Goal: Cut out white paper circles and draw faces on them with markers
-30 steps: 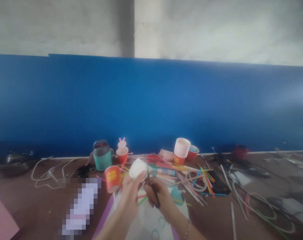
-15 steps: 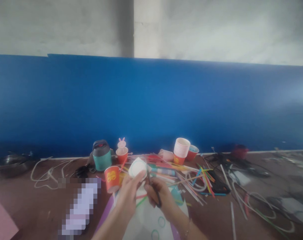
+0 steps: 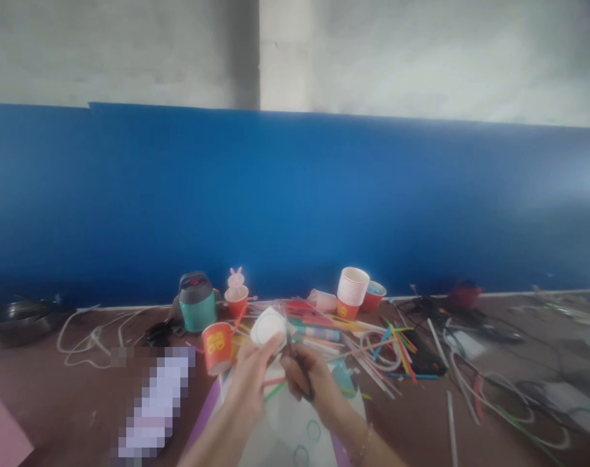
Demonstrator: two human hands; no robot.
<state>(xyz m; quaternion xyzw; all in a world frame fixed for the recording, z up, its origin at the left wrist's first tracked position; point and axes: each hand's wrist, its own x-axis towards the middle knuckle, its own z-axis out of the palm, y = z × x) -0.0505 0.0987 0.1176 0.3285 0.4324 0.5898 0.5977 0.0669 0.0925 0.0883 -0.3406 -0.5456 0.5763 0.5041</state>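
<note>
From my remote seat I see a dark brown tabletop [image 3: 396,421] running along a blue panel [image 3: 295,194], with a mottled grey wall [image 3: 129,52] above it. Near the table's middle, the left hand [image 3: 252,373] pinches a white paper piece [image 3: 268,325] between thumb and fingers, above a white sheet [image 3: 280,431] marked with green rings. The right hand's [image 3: 317,376] fingers are closed around dark scissors [image 3: 305,377], blades at the paper's right edge. Beyond lie scattered coloured strips [image 3: 402,347]; a stack of paper cups [image 3: 353,290] and a teal container [image 3: 200,311] stand near the panel.
</note>
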